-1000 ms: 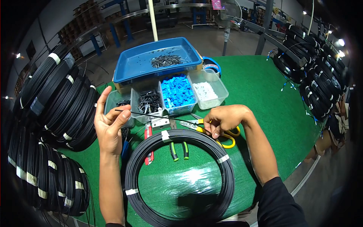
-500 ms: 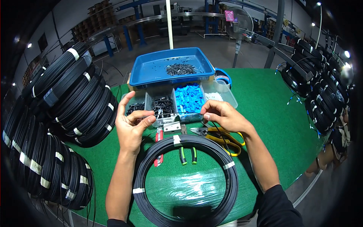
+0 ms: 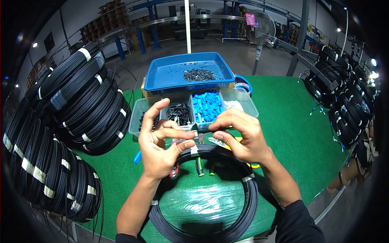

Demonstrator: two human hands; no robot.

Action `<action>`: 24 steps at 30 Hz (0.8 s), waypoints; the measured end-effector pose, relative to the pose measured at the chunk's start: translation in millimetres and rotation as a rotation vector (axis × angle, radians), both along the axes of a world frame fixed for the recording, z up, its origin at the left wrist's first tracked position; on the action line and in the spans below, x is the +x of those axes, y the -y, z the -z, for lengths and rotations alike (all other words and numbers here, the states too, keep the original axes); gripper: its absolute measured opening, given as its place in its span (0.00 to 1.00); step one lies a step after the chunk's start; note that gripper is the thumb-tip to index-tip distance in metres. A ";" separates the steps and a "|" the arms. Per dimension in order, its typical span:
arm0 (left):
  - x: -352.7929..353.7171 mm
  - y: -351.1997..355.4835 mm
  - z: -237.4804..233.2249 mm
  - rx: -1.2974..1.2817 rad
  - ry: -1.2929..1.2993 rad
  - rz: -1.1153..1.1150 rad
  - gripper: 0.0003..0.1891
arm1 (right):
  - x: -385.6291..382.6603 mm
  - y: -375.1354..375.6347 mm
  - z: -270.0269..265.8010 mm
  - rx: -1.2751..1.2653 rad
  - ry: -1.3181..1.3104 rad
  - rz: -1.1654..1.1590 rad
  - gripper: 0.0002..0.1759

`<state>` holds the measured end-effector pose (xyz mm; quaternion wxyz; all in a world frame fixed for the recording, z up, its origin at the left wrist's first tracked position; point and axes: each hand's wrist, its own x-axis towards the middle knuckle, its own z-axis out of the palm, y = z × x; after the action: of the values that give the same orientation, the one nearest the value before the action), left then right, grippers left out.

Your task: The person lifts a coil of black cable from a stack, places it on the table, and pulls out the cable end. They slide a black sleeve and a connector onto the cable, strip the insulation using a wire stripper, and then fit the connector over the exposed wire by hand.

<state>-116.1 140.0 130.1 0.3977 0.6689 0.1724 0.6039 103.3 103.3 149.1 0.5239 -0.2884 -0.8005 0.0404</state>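
Note:
My left hand [image 3: 164,143] and my right hand [image 3: 243,135] are raised close together over the far rim of a black cable coil [image 3: 252,198] bound with white tape. Thumb and index finger of each hand are pinched. Between the fingertips runs a thin black cable [image 3: 202,133], mostly hidden by the fingers. A small pale piece shows beside my left fingertips, too small to name. Beneath the hands lie green-and-black-handled pliers [image 3: 199,167], a red tool [image 3: 174,170] and a yellow-handled cutting tool [image 3: 254,165], partly covered.
Behind the hands stands a clear divided box [image 3: 135,123] with black parts [image 3: 178,114], blue clips [image 3: 207,106] and white pieces [image 3: 234,105]. A blue tray [image 3: 152,77] of black scraps sits beyond it. Stacked cable coils [image 3: 89,109] rise at left; more coils [image 3: 344,105] hang right.
My hands have come closer together, shortening the cable stretch between them. My left hand moved right and now covers part of the coil's far rim. The view has shifted slightly.

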 end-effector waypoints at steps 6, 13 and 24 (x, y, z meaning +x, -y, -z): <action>4.3 11.7 -2.7 0.106 -0.045 -0.053 0.48 | -10.2 15.6 -8.4 0.005 0.017 -0.004 0.09; 2.7 15.6 -6.0 0.152 -0.047 -0.116 0.46 | -10.8 20.4 -14.7 0.069 0.058 0.034 0.10; -11.1 13.6 -17.9 0.231 -0.052 -0.154 0.35 | -5.5 25.7 -21.7 0.087 0.136 0.161 0.06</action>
<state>-127.2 126.4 148.0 0.2660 0.7104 0.1630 0.6309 97.8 77.6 170.8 0.4821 -0.3309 -0.8092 -0.0563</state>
